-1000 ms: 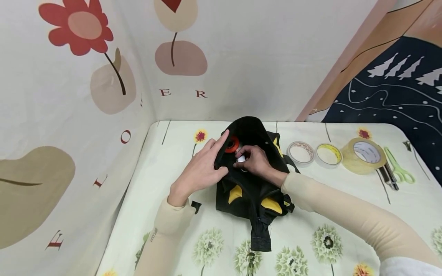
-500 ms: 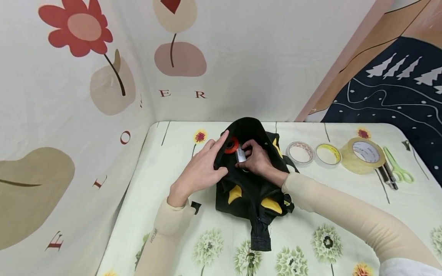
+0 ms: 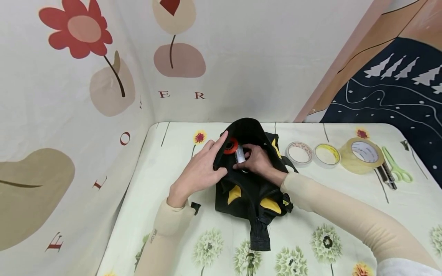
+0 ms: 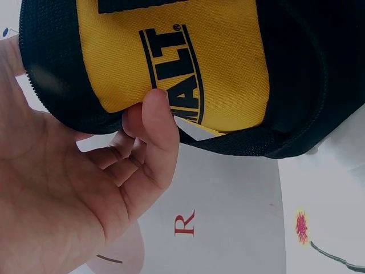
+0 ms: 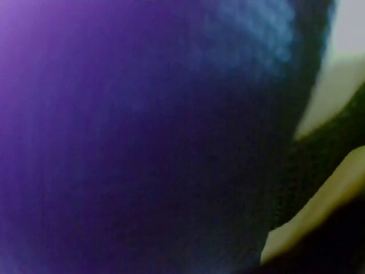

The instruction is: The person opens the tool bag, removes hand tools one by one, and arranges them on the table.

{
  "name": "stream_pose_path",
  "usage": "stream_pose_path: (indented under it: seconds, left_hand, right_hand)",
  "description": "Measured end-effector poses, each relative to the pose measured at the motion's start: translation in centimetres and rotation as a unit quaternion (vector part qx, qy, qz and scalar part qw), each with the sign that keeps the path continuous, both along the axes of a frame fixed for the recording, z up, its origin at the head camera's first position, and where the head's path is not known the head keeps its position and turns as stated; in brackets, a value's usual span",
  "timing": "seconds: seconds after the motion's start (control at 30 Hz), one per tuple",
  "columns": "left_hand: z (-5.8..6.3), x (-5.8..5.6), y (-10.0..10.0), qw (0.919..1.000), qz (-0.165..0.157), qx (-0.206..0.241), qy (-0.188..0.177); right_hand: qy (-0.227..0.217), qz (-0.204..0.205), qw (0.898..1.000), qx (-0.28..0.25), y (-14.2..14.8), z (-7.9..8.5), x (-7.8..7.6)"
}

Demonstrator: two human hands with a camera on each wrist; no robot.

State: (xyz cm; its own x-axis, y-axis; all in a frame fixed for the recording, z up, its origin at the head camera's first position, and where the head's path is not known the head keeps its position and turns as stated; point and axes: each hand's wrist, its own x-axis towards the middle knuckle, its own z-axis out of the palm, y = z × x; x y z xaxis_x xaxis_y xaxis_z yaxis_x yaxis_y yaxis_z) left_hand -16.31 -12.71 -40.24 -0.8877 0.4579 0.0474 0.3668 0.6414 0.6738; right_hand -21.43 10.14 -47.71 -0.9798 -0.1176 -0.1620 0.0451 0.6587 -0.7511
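In the head view a black and yellow tool bag (image 3: 228,203) stands on the table with its mouth spread wide. My left hand (image 3: 203,165) grips the bag's left rim, thumb inside the mouth. Outside, its fingers (image 4: 161,114) curl against the yellow lettered panel in the left wrist view. Reaching into the mouth, my right hand (image 3: 257,159) has its fingers bent around the right side of a silver-white cylindrical object (image 3: 239,154); I cannot tell if it is pinched. Beside this object lies a red ring-shaped item (image 3: 230,146). The right wrist view is mostly dark blur.
Right of the bag, two narrow tape rolls (image 3: 299,153) (image 3: 327,155) and a wide clear packing tape roll (image 3: 360,156) lie in a row. Beyond them are a dark utility knife (image 3: 389,175) and green scissors (image 3: 397,165). A printed curtain (image 3: 241,92) hangs behind the table.
My right fingers have shifted on the silver-white object: they spread off its top, uncovering more of it, then drew in slightly again. The left hand and bag have stayed in place.
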Motion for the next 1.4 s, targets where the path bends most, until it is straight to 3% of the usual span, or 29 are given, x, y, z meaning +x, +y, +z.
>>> stream_pose_path:
  seconds: [0.33,0.7,1.1,1.4]
  left_hand:
    - [-0.1,0.0,0.1,1.0000,0.000,0.004,-0.002]
    - [-0.1,0.0,0.1,1.0000,-0.002,0.006,0.000]
    - [0.2,0.2,-0.1,1.0000,-0.004,0.004,0.002]
    - [0.0,0.0,0.1,1.0000,-0.006,0.006,0.005]
  right_hand:
    - [-0.023,0.007,0.999,-0.025,0.5,0.5,0.1]
    - [-0.051,-0.020,0.997,-0.057,1.2,1.2,0.7]
    - [0.011,-0.013,1.000,-0.007,1.7,4.6,3.0]
    - [0.041,0.000,0.998,-0.045,2.6,7.3,4.4]
